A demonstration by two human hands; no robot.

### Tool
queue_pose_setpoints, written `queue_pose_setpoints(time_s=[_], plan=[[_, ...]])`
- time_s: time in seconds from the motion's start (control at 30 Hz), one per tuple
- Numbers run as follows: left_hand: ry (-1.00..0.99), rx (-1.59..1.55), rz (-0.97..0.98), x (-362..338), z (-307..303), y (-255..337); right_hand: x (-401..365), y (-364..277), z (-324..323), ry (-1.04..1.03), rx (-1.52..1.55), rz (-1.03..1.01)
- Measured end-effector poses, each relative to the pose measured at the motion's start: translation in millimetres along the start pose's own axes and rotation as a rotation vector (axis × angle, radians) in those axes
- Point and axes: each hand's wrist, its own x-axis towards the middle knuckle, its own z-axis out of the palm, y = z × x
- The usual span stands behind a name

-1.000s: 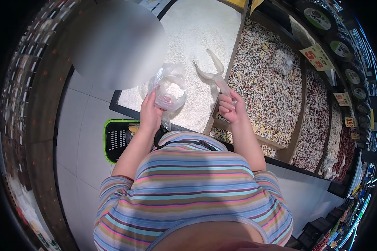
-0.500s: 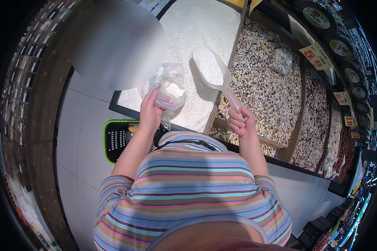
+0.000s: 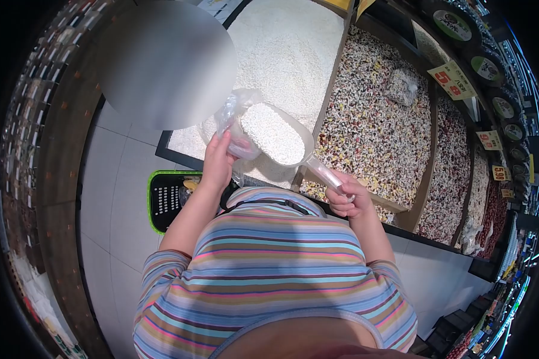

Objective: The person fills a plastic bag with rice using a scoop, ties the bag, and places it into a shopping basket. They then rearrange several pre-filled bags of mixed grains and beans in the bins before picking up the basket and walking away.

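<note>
My right hand (image 3: 348,196) is wrapped round the handle of a clear plastic scoop (image 3: 309,143). White rice (image 3: 273,133) heaps the scoop, whose front end overlaps the mouth of a clear plastic bag (image 3: 241,143). My left hand (image 3: 219,157) grips that bag at its near left side, fingers closed on the film. Part of the bag is hidden behind the scoop. Both hands are over the near edge of a bin of white rice (image 3: 287,48).
Right of the rice, a bin of mixed grains (image 3: 371,119) holds a small filled bag (image 3: 401,87). Wooden dividers (image 3: 426,179) separate further bins. A black basket with a green rim (image 3: 151,200) stands on the floor at left. Price signs (image 3: 452,82) line the right.
The loaded scoop has moved left and toward me, from above the rice bin to the bag's mouth. My left hand has shifted slightly, and the bag leans more to the left.
</note>
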Motion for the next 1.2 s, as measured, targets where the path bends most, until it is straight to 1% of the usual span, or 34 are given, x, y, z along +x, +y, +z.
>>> queue_pose_setpoints(time_s=[0.07,0.13,0.17,0.23,0.27,0.33,0.37,0.43,0.47,0.57,0.67,0.77,0.8,0.9,0.97,1.1,1.13,1.2], plan=[[-0.004,0.087,0.008,-2,1,-3,7,-2,4,0.021,-0.02,0.06],[-0.096,0.193,0.016,-4,-6,-7,19,-5,8,0.046,-0.018,0.119],[-0.14,0.246,0.021,-6,-9,-8,27,-7,11,0.056,-0.078,0.129],[-0.154,0.289,0.023,-10,-5,-7,47,-11,17,0.075,-0.197,0.15],[-0.16,0.31,0.025,-12,-2,-7,58,-11,24,0.115,-0.356,0.165],[-0.16,0.222,0.024,-15,4,-8,78,-7,39,0.193,-0.675,0.189],[-0.16,0.178,0.023,-16,6,-8,85,-1,43,0.215,-0.975,0.124],[-0.092,0.142,0.059,-15,3,-8,95,8,57,0.255,-1.569,-0.023],[-0.058,0.123,0.075,-15,2,-8,95,4,72,0.338,-1.671,0.108],[0.029,-0.036,0.134,-12,-5,-5,88,5,62,0.399,-2.092,-0.048],[0.093,-0.123,0.168,-9,-5,1,70,-2,59,0.412,-2.086,-0.24],[0.083,-0.115,0.194,-7,-3,1,52,-9,63,0.427,-1.908,-0.22],[0.079,-0.101,0.188,-7,-2,2,47,-11,62,0.441,-1.816,-0.185],[0.074,-0.077,0.172,-7,2,4,32,-12,36,0.431,-1.605,-0.219],[0.075,-0.081,0.162,-6,1,4,20,-13,34,0.477,-1.387,-0.208],[0.095,-0.109,0.142,-3,-2,3,-5,-21,35,0.584,-1.018,-0.071],[0.101,-0.115,0.138,-2,-3,2,-7,-21,38,0.627,-0.998,-0.103],[0.1,-0.117,0.128,0,-5,0,-14,-22,29,0.626,-0.932,-0.123]])
